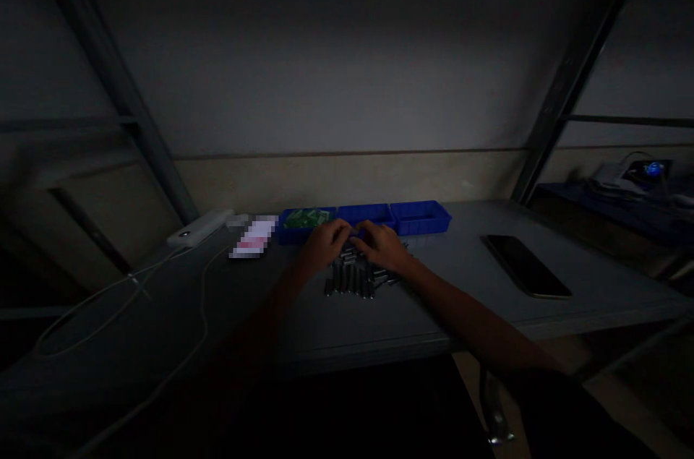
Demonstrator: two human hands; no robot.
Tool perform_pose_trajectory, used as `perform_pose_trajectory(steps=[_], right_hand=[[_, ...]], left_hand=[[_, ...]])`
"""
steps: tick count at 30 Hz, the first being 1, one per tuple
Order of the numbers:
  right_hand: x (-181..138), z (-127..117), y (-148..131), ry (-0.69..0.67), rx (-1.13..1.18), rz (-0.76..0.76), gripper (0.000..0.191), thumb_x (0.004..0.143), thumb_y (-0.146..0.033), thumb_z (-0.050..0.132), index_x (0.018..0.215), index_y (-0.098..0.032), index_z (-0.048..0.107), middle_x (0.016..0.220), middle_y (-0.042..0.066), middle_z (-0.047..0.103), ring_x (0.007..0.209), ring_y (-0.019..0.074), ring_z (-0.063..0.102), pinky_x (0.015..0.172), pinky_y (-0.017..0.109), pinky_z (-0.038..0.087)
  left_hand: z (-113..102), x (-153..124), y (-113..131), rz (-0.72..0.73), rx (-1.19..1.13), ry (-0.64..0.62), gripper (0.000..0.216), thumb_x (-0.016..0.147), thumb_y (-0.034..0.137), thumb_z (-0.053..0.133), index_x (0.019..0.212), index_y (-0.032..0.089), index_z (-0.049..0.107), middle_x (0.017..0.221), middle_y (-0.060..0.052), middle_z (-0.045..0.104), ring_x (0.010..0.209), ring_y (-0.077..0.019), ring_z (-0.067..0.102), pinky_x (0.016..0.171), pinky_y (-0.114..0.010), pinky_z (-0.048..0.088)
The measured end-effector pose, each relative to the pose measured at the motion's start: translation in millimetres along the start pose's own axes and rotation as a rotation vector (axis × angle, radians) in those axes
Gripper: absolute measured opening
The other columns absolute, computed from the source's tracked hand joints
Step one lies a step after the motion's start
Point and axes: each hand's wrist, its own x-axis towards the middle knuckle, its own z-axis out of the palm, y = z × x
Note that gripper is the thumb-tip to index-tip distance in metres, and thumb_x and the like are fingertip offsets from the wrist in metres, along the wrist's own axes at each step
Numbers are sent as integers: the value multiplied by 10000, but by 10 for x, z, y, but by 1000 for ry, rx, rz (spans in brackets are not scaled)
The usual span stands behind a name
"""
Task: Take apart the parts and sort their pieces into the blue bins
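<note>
Dim grey counter (466, 278). Both arms reach straight forward, nearly meeting. The left hand (324, 242) and right hand (382, 243), fingers curled down, rest on a pile of metal pins (352, 280) just before blue trays (420, 217). It is too dark to tell whether either hand grips anything.

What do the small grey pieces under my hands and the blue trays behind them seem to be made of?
Grey pieces: probably metal, dull grey with faint glints, though the dim light leaves it open. Blue trays: likely moulded plastic, uniform saturated colour, matte thin walls.
</note>
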Motion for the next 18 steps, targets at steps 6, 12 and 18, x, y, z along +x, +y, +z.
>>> perform_pose_trajectory(steps=[6,12,18], right_hand=[[-5,-8,-27,32,-96,-23,270,898,-329,392,1050,-164,542,878,69,662,810,152,600,728,237,373],[25,-7,-3,16,-86,12,308,933,-311,307,942,-167,579,876,73,665,812,137,610,734,217,373],[12,-6,11,2,11,31,314,929,-326,308,907,-160,574,814,61,657,743,135,605,676,216,379]], left_hand=[[1,-7,16,-31,61,8,302,861,343,369,685,164,537,586,1,565,581,-132,544,585,-247,399],[-51,-11,9,11,-112,8,238,828,316,450,1007,173,517,778,-22,619,708,-142,594,647,-246,452],[-36,-8,10,1,-81,-55,199,834,307,430,936,171,533,783,-27,627,736,-152,599,654,-251,448]])
